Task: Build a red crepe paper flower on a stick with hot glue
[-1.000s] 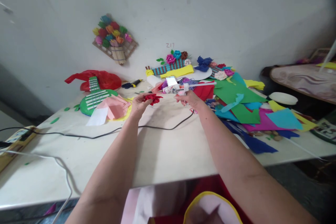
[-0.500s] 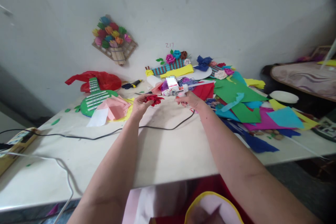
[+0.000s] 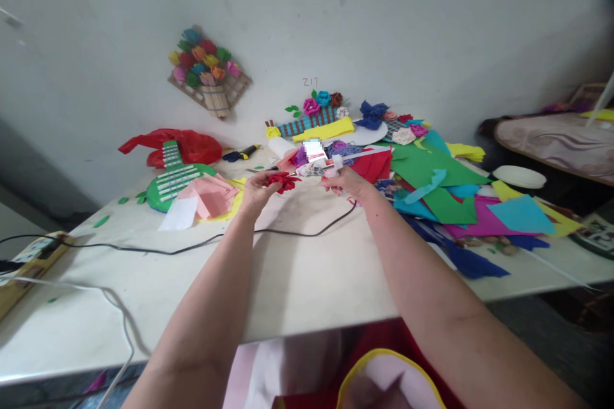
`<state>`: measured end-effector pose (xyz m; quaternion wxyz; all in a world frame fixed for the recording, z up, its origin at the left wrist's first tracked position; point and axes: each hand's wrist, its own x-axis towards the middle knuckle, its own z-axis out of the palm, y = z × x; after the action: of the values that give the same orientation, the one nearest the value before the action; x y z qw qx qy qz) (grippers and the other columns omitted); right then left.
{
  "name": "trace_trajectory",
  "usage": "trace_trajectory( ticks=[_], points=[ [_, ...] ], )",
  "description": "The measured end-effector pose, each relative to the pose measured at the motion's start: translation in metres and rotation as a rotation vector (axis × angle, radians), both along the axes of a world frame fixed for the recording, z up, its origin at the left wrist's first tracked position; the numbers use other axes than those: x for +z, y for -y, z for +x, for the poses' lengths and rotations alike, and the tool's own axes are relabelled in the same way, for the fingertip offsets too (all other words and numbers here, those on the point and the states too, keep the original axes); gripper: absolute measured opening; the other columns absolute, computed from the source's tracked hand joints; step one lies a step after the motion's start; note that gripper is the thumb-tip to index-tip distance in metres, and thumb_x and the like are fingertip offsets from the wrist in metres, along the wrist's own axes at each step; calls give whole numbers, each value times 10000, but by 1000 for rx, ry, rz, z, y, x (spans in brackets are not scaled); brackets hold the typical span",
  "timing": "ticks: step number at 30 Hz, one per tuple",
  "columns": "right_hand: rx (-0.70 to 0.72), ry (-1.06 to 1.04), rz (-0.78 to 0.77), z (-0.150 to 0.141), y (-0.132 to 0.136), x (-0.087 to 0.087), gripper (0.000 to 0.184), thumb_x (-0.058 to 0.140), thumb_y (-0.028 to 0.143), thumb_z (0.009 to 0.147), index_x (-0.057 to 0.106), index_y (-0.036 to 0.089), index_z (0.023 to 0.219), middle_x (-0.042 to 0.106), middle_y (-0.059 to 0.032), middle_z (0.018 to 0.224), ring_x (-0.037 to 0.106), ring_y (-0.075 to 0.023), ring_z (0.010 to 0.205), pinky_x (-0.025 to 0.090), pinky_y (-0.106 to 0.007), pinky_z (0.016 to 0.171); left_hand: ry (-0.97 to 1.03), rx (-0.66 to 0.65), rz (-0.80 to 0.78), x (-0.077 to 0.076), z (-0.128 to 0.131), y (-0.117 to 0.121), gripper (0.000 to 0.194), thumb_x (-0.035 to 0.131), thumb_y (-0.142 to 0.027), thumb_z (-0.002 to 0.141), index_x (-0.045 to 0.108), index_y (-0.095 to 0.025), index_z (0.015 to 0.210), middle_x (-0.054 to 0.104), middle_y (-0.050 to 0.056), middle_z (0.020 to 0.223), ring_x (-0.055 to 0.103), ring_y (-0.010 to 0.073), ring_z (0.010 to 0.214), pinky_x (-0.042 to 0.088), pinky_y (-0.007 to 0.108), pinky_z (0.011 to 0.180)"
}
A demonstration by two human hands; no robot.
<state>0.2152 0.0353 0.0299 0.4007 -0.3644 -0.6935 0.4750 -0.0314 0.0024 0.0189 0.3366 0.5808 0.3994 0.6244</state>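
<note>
Pinched in my left hand (image 3: 259, 190) is a red paper flower (image 3: 284, 183), held just above the table. My right hand (image 3: 346, 181) is wrapped round the handle of a glue gun (image 3: 330, 166), with a long white glue stick (image 3: 367, 153) jutting out of its back toward the right. The gun's nozzle points left and meets the flower's upper edge; whether it touches the petals I cannot tell. From beneath the gun a black cord (image 3: 288, 233) runs left across the table.
Left lie a green guitar-shaped craft (image 3: 158, 195), pink paper (image 3: 206, 195) and a power strip (image 3: 33, 262). Black-and-yellow pliers or cutters (image 3: 242, 153) rest behind. Coloured paper sheets (image 3: 432, 169) pile up on the right. Paper roses (image 3: 323, 101) stand by the wall.
The glue gun has come slightly left and its nozzle has closed the gap to the red paper flower. My left hand stays nearly in place.
</note>
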Motion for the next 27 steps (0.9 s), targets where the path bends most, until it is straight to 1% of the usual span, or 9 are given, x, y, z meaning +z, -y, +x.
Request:
trace_trajectory(
  ticks=[4,11,18,22,27],
  points=[
    [-1,10,14,0,-1,-1,290,764,381,586,596,152,641,575,14,537,391,-49,407,320,-206,395,5,-7,4,0,1,-1,299,771,-207,566,768,-151,860,741,65,795,662,173,691,529,271,646],
    [-11,9,23,-4,1,0,318,778,399,582,581,154,630,549,25,520,385,-49,404,303,-215,403,19,-5,-8,-3,-1,-3,313,784,-196,561,769,-150,870,741,70,796,656,169,684,520,269,655],
    [-21,14,13,-5,2,1,350,788,421,577,558,161,617,522,34,523,381,-53,414,298,-223,409,14,21,-12,0,2,-1,294,764,-202,557,769,-155,847,733,51,753,657,169,663,520,267,642],
    [-20,1,7,-6,1,-1,372,788,442,579,528,178,615,488,49,501,383,-61,426,305,-228,420,15,39,-6,1,3,1,279,764,-198,550,771,-164,827,739,47,762,659,170,661,529,272,644],
    [-11,3,16,-6,4,1,379,767,447,598,483,196,602,423,65,464,362,-68,435,283,-237,438,16,20,6,0,2,0,296,775,-201,555,775,-158,848,740,55,770,656,165,655,522,265,631]
  ],
)
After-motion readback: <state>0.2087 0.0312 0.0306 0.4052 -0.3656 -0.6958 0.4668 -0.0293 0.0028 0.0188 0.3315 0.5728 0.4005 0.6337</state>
